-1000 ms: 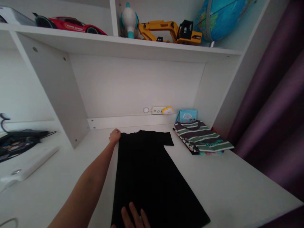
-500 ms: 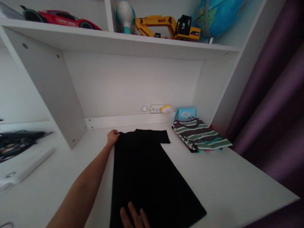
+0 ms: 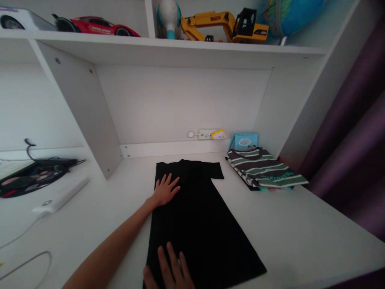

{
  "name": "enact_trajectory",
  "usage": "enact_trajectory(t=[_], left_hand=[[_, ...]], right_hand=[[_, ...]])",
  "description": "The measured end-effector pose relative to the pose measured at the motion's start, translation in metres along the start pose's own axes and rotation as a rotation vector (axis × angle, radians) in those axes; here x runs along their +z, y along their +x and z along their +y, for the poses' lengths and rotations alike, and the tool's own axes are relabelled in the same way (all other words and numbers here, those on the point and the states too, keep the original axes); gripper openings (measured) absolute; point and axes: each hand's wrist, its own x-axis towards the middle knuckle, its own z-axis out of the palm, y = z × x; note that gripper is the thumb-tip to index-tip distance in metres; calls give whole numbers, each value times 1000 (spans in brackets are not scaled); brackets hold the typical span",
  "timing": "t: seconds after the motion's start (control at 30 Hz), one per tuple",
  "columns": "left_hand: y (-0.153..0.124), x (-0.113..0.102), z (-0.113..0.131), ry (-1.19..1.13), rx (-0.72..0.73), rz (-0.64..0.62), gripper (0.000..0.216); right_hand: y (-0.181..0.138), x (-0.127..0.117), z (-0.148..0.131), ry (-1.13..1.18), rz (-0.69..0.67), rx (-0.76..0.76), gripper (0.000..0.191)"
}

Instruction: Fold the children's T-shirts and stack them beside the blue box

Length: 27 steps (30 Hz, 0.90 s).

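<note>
A black T-shirt [image 3: 192, 216] lies spread on the white desk, its left side folded inward along a straight edge and one sleeve sticking out at the right. My left hand [image 3: 164, 190] rests palm down on its upper left part, fingers spread. Low in the picture, my right hand [image 3: 173, 269] lies over the lower left part of the shirt with its fingers stretched out, partly cut off by the bottom edge. Right of the shirt sits a pile of folded clothes, a striped shirt [image 3: 264, 166] on top.
Behind the pile stands a blue desk calendar [image 3: 246, 141]. A power strip [image 3: 206, 135] is fixed at the back. Cables [image 3: 45, 170] and a white device [image 3: 60, 196] lie left. Overhead, the shelf [image 3: 180, 45] holds a red toy car [image 3: 99, 26], a yellow toy excavator [image 3: 225, 25] and a globe [image 3: 296, 16].
My left hand has let go of the shirt's upper left corner and moved down and inward onto the cloth, fingers spread. My right hand shows a little more; the view has shifted left.
</note>
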Motion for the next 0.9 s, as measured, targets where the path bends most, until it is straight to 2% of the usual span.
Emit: enact_trajectory(t=[0.07, 0.13, 0.2, 0.27, 0.3, 0.37, 0.47, 0.57, 0.63, 0.67, 0.73, 0.77, 0.83, 0.9], left_hand=[[0, 1, -2, -1, 6, 5, 54], [2, 1, -4, -2, 9, 15, 54], [3, 2, -5, -5, 1, 27, 54], [4, 2, -5, -10, -11, 29, 55], [4, 2, -4, -13, -20, 23, 56], [5, 1, -2, -22, -38, 0, 57], [5, 0, 0, -30, -48, -29, 58], [4, 2, 1, -20, -34, 8, 56], [3, 5, 1, -14, -26, 44, 55], [3, 6, 0, -12, -25, 56, 55], [2, 8, 0, -12, -28, 69, 55], [2, 8, 0, -14, -29, 72, 56], [2, 7, 1, -18, -33, 74, 56], [1, 4, 2, -22, -32, 70, 56]], right_hand=[[8, -27, 1, 107, -107, -75, 39], [17, -58, 9, 212, -201, -79, 44], [27, -85, 23, 290, -252, 73, 34], [34, -101, 36, 323, -275, 245, 22], [35, -105, 40, 321, -271, 292, 20], [33, -107, 43, 322, -278, 295, 18], [23, -104, 35, 339, -349, 146, 28], [24, -108, 41, 359, -408, 44, 27], [38, -114, 65, 362, -376, 91, 24], [49, -118, 84, 322, -343, 167, 23], [74, -125, 131, 134, -258, 398, 24], [86, -127, 157, -21, -229, 562, 25], [106, -130, 203, -152, -170, 723, 33], [117, -127, 236, -231, -135, 845, 36]])
